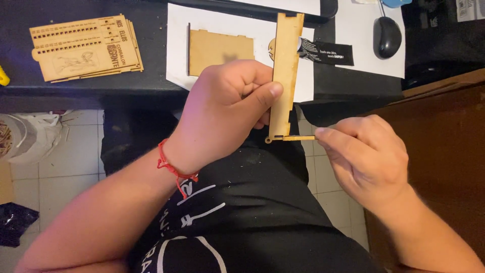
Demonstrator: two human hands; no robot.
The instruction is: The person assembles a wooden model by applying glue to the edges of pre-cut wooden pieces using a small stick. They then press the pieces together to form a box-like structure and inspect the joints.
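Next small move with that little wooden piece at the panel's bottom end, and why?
Probably press the small wooden piece further into the long wooden panel: the right hand pinches it at the panel's bottom end, where it juts sideways, while the left hand grips the panel upright.

A dark desk (151,50) carries stacked laser-cut wooden sheets (86,48), white paper (222,23) and a mouse (387,36).

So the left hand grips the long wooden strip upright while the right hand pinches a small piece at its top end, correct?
Not quite. In the head view, the right hand pinches the small wooden piece at the bottom end of the long wooden strip, not the top. The left hand does grip it upright.
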